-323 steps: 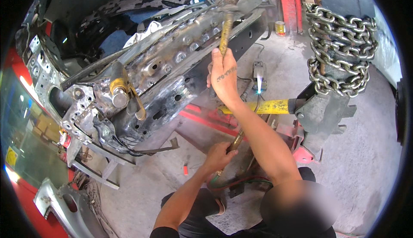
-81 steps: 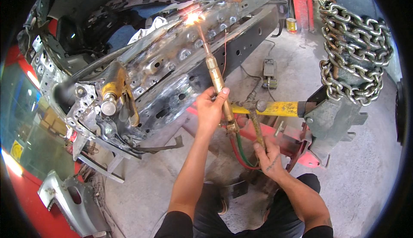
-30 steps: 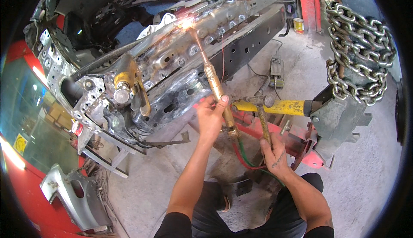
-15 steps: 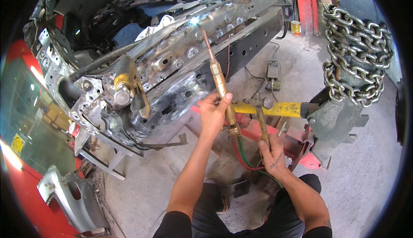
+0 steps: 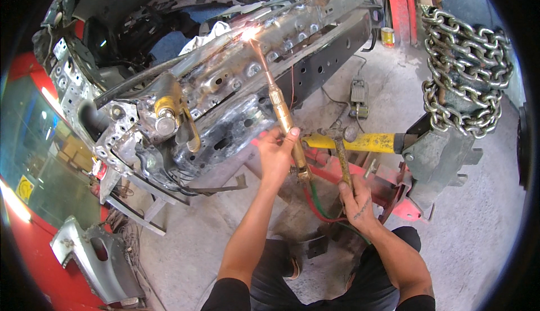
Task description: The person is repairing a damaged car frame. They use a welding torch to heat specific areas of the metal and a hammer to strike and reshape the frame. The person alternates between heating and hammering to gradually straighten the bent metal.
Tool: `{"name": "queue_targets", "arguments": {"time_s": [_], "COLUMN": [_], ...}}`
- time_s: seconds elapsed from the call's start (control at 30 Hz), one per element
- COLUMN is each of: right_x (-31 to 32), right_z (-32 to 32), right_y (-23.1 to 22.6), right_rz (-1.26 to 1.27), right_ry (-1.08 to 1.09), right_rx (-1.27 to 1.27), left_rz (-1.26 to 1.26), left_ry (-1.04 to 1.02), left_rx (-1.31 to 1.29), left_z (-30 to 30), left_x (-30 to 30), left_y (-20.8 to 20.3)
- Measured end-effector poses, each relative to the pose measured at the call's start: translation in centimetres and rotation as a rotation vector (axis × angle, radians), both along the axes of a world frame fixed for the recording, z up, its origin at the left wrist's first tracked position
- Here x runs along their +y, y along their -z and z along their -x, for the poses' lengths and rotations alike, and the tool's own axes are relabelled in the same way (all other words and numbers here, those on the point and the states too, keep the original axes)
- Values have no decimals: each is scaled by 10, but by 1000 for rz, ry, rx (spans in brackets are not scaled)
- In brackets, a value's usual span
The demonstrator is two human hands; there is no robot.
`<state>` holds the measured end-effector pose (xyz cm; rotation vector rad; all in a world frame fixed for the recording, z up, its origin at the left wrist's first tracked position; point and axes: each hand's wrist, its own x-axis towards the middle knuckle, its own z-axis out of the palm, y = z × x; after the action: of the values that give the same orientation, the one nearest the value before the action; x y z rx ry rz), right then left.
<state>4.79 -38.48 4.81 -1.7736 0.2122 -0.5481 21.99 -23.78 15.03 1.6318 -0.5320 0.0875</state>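
My left hand (image 5: 275, 156) is closed around a brass gas torch (image 5: 279, 103), whose long copper neck slants up and away from me. Its tip is at the upper edge of a bare-metal car rail (image 5: 233, 77), where a bright orange-white glow and sparks hide the exact contact spot. Red and green hoses (image 5: 316, 201) run down from the torch's rear end. Wrapped round a worn handle, my right hand (image 5: 357, 201) holds a hammer (image 5: 342, 153) upright, its head above the fist and apart from the rail.
A yellow clamp (image 5: 167, 108) grips the rail's left end. Beyond the hammer lie a yellow bar (image 5: 368, 142) and red frame (image 5: 351, 176). Heavy chain (image 5: 464, 69) wraps a post at right. A grey foot pedal (image 5: 358, 94) and silver fender (image 5: 101, 260) are on the floor.
The torch tip has shifted slightly left along the rail. The small bluish-white flame has become a larger orange glow with sparks. My left index finger has lifted outward; the right hand stays put.
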Motion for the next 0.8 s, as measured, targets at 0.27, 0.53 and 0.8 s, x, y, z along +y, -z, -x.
{"name": "queue_targets", "arguments": {"time_s": [0.27,0.53,0.8], "right_x": [10,82,95], "right_z": [-18,-132,-183], "right_y": [-34,-113,-142], "right_rz": [-55,-417,-310], "right_ry": [27,36,93], "right_rx": [-328,-538,-645], "left_rz": [-202,-589,-764], "left_ry": [106,279,288], "left_rx": [-19,62,123], "left_z": [15,55,51], "left_x": [7,45,71], "left_y": [34,93,159]}}
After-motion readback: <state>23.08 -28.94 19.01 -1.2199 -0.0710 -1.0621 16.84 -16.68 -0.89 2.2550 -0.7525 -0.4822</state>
